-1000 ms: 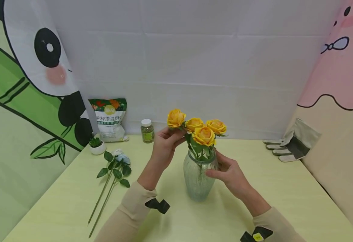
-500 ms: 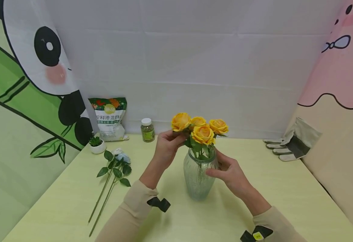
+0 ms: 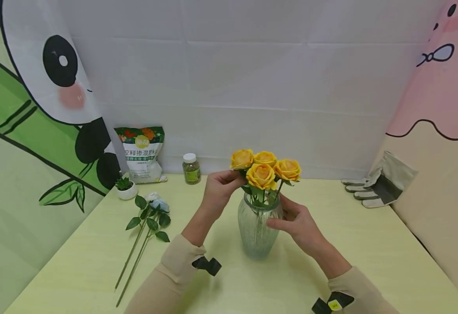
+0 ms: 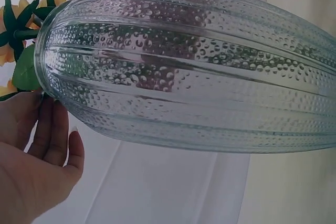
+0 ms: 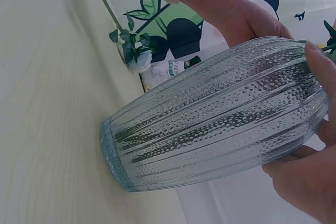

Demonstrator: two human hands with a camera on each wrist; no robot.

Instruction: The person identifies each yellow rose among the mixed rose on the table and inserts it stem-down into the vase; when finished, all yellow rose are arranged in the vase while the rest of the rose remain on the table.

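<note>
Head view: a ribbed glass vase (image 3: 259, 231) is seen standing at table (image 3: 370, 257) centre, gripped near its neck by the right hand (image 3: 296, 220) at 3 o'clock. A yellow rose (image 3: 242, 159) at 11 o'clock is pinched below its bloom by the left hand (image 3: 220, 189).

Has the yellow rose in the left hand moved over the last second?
Yes. The yellow rose held by the left hand has come down and rightward, toward the glass vase, judged against the small jar behind.
</note>
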